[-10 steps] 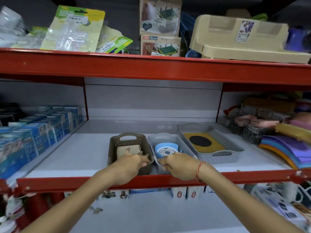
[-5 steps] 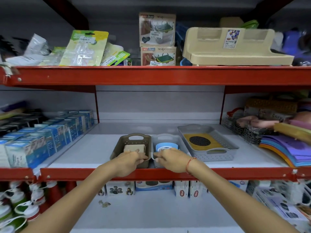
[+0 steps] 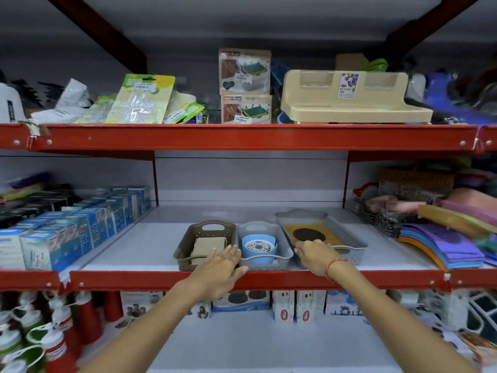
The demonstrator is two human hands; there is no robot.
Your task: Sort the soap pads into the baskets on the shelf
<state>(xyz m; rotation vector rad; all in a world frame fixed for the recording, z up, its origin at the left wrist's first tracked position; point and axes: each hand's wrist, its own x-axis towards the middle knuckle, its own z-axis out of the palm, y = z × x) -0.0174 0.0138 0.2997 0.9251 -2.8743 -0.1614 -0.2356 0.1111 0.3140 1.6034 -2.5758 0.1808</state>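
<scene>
Three baskets stand side by side on the middle shelf. The brown basket holds a beige soap pad. The small grey basket holds a round blue pad. The long grey tray basket holds a yellow pad with a dark round pad on it. My left hand lies flat with spread fingers on the front corner between the brown and small grey baskets. My right hand rests on the front end of the long basket; whether its fingers grip the rim is unclear.
The red shelf edge runs under my wrists. Blue boxes fill the shelf's left side; coloured mats and wire racks lie at the right. A beige rack and packets sit on the upper shelf.
My right hand has moved right from the small grey basket to the long basket's front. My left hand has opened flat and shifted slightly right. The view has pulled back.
</scene>
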